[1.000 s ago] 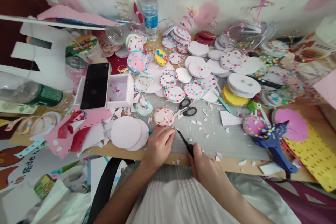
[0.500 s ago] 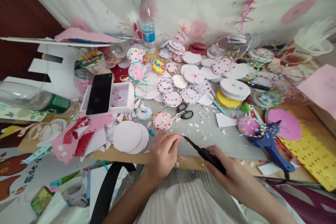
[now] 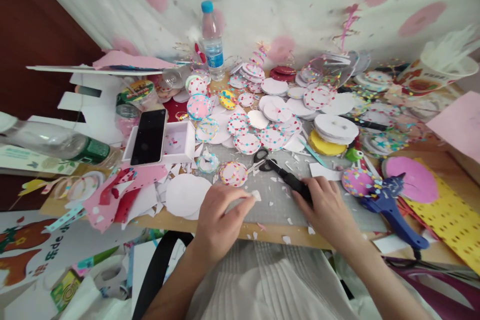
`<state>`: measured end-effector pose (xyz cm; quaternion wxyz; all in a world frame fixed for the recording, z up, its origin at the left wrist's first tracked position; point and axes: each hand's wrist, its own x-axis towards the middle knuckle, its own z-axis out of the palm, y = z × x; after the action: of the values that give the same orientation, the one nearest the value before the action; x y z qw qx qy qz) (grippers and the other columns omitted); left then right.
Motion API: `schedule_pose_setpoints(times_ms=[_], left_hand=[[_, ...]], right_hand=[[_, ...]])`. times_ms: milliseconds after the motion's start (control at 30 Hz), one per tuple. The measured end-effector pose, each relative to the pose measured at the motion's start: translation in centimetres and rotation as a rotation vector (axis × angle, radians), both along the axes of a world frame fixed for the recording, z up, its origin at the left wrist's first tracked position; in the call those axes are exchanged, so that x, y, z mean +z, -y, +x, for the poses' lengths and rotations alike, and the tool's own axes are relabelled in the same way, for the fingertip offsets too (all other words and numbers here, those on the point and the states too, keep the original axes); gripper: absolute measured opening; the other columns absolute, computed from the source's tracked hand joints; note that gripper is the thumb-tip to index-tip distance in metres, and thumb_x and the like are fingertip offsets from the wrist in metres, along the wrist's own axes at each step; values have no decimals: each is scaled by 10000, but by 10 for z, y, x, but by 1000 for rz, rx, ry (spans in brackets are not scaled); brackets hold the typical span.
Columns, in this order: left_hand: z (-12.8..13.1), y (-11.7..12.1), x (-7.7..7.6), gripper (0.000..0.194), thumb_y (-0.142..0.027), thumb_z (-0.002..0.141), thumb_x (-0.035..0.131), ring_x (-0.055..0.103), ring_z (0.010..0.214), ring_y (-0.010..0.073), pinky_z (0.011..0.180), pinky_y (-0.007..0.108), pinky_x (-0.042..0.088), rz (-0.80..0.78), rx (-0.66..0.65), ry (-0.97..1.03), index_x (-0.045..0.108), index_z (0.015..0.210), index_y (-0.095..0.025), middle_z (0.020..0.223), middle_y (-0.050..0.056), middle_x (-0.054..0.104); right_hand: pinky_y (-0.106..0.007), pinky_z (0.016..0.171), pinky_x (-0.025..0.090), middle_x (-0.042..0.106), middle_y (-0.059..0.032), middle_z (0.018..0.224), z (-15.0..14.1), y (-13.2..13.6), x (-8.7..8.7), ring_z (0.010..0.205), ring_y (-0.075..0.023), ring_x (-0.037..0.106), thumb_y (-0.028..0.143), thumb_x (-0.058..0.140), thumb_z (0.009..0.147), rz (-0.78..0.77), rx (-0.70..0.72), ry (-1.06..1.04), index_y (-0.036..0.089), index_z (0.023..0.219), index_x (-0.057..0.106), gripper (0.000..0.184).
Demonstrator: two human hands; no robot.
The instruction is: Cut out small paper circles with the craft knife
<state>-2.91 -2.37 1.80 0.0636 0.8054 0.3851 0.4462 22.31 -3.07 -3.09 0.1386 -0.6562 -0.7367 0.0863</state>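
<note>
My left hand (image 3: 219, 217) pinches a small white paper piece (image 3: 256, 195) between thumb and fingertips, just above the front of the grey cutting mat (image 3: 270, 215). My right hand (image 3: 324, 205) has its fingers closed around the thick handle of a black tool with a slim pointed end (image 3: 296, 186); its exact kind I cannot make out. The tool lies low over the mat, its tip beside small black-handled scissors (image 3: 263, 160). Close to my left hand are white paper discs (image 3: 187, 195) and a disc edged with coloured confetti (image 3: 233, 174).
Many decorated discs (image 3: 247, 143) crowd the table's back, before a water bottle (image 3: 213, 47). A phone (image 3: 149, 137) rests on a white box (image 3: 185, 145) at left. On the right lie a blue glue gun (image 3: 393, 217) and yellow sheet (image 3: 450, 220). Paper scraps litter the mat.
My right hand has moved forward with the black tool, whose tip has left my left fingertips for the scissors. The left hand has turned slightly, and its paper piece shows more.
</note>
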Motion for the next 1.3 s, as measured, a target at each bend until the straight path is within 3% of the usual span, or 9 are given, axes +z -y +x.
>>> schedule_pose_setpoints(times_ms=[67, 133, 233, 333, 433, 567, 733, 933, 1300], left_hand=[[-1, 1, 2, 201, -84, 867, 609, 624, 828, 152, 771, 309, 506, 26, -22, -47, 671, 1025, -193, 851, 30, 683], [-1, 2, 3, 171, -94, 855, 638, 612, 805, 146, 769, 301, 495, 57, -68, -105, 672, 1004, -169, 813, 23, 675], [1, 3, 7, 120, -84, 845, 645, 603, 756, 133, 765, 293, 489, 114, -142, -162, 661, 945, -150, 771, 10, 666], [2, 3, 9, 112, -71, 858, 615, 600, 719, 130, 758, 297, 484, 134, -198, -198, 655, 933, -144, 759, 5, 658], [1, 4, 3, 160, -92, 884, 592, 594, 751, 136, 757, 284, 484, 26, -227, -166, 645, 1024, -148, 800, 17, 654], [4, 5, -22, 220, -68, 909, 520, 600, 835, 144, 786, 270, 501, -156, -223, -4, 634, 1060, -179, 888, 45, 642], [7, 4, -48, 232, -64, 896, 530, 620, 895, 164, 814, 283, 514, -303, 17, 105, 633, 1064, -187, 938, 69, 641], [-11, 13, -45, 237, -66, 896, 496, 596, 732, 131, 676, 239, 492, -344, 205, 219, 615, 1068, -178, 829, 37, 639], [-29, 38, -48, 232, -151, 944, 462, 549, 528, 83, 583, 206, 478, -671, 34, 419, 619, 1108, -201, 657, -20, 606]], right_hand=[[-464, 845, 436, 565, -158, 1040, -12, 0, 13, 957, -319, 540, 439, 419, 953, 45, -4, -73, 173, 1043, 517, 298], [-374, 783, 449, 560, -86, 941, -26, 4, 30, 877, -245, 543, 394, 421, 972, 23, 48, -326, 211, 968, 489, 195], [-277, 628, 422, 515, 2, 776, -46, 11, 50, 687, -162, 507, 355, 338, 1014, -240, 212, -621, 237, 883, 431, 199], [-271, 612, 383, 486, 24, 738, -57, 13, 55, 655, -146, 483, 327, 333, 1021, -310, 313, -646, 241, 820, 390, 225], [-267, 611, 368, 490, 26, 743, -61, 12, 49, 662, -141, 489, 283, 325, 1023, -322, 349, -647, 243, 811, 382, 223], [-242, 573, 389, 479, 49, 698, -66, 8, 33, 597, -124, 476, 271, 302, 1028, -343, 320, -715, 252, 816, 369, 223], [-253, 545, 384, 444, 49, 678, -67, 4, 8, 585, -137, 464, 236, 319, 1018, -246, 202, -672, 251, 846, 360, 177], [-300, 688, 454, 528, -34, 842, -64, 9, 5, 764, -170, 530, 161, 406, 964, -146, 346, -595, 220, 918, 430, 79], [-335, 720, 489, 661, -88, 871, -45, 54, -2, 791, -198, 599, 81, 437, 906, 53, 752, -477, 174, 1025, 581, 209]])
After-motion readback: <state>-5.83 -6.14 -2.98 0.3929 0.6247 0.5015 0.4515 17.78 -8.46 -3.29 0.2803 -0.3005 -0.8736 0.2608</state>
